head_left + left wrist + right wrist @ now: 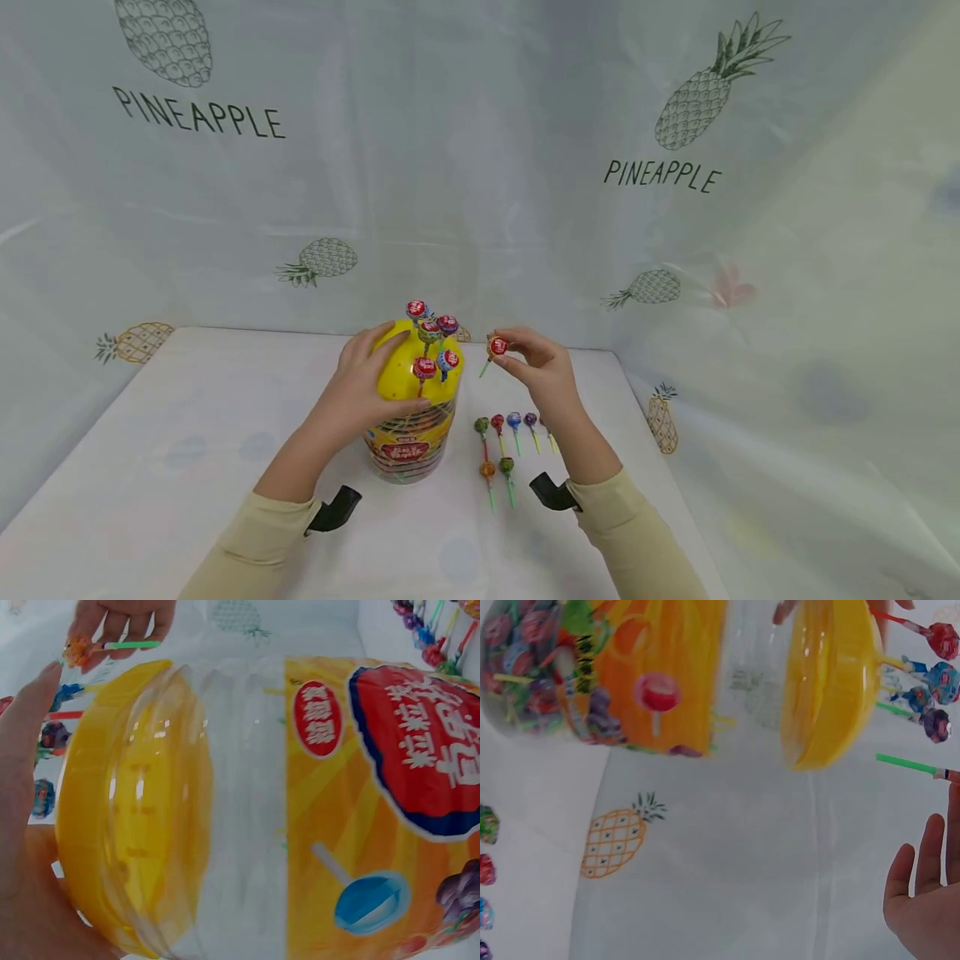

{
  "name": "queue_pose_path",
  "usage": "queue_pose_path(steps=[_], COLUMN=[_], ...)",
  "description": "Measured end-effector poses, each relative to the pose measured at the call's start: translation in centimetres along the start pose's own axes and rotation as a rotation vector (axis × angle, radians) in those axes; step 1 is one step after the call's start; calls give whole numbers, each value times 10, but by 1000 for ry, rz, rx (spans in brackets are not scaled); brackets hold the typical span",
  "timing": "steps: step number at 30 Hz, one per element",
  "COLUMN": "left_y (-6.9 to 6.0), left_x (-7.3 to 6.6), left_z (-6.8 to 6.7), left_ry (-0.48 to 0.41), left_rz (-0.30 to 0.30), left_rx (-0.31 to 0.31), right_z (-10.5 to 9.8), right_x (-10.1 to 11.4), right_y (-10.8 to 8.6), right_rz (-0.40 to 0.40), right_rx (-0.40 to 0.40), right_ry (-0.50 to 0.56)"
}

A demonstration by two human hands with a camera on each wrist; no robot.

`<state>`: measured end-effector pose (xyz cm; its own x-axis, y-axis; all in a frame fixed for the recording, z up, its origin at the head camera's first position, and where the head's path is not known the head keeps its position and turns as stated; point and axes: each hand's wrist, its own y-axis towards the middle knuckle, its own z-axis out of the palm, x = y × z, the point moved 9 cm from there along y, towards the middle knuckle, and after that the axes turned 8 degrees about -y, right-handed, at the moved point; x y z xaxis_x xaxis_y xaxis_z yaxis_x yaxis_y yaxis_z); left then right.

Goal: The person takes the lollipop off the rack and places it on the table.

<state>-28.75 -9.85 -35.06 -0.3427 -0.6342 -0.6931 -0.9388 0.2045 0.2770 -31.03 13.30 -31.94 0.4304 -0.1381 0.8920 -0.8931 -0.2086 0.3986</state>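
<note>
A clear plastic candy jar (pixel 408 454) with a yellow lid (pixel 394 382) stands upright on the table. Several wrapped lollipops (pixel 424 368) stick up out of the lid's top. My left hand (pixel 358 387) grips the jar at its lid, thumb at the near side and fingers over the far edge. To the right of the lid, my right hand (pixel 551 375) pinches an orange-wrapped lollipop (pixel 76 651) by its head. Its green stick (pixel 906 763) points down toward the lid side, apart from it. In the right wrist view, more lollipops (pixel 532 656) show inside the jar.
Several loose lollipops (pixel 513 422) lie in rows on the white table (pixel 247 400), right of the jar and below my right hand. A pineapple-print sheet (pixel 480 167) hangs behind and beside the table.
</note>
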Motion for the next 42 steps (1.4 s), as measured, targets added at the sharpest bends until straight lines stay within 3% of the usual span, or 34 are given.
queue_pose_path(steps=[10, 18, 25, 32, 42], left_y=[-3, -4, -4, -4, -4], left_x=[0, 0, 1, 1, 0], left_z=[6, 4, 5, 5, 4], left_ry=[35, 54, 41, 35, 44], left_rz=[16, 69, 104, 103, 95], left_rx=[-88, -179, -228, -236, -214], right_z=[-20, -22, -27, -32, -47], right_x=[-40, -67, -90, -109, -144], right_y=[-23, -36, -50, -65, -86], right_rz=[160, 189, 256, 301, 437], right_rx=[26, 82, 76, 68, 12], right_ry=[-46, -84, -82, -92, -114])
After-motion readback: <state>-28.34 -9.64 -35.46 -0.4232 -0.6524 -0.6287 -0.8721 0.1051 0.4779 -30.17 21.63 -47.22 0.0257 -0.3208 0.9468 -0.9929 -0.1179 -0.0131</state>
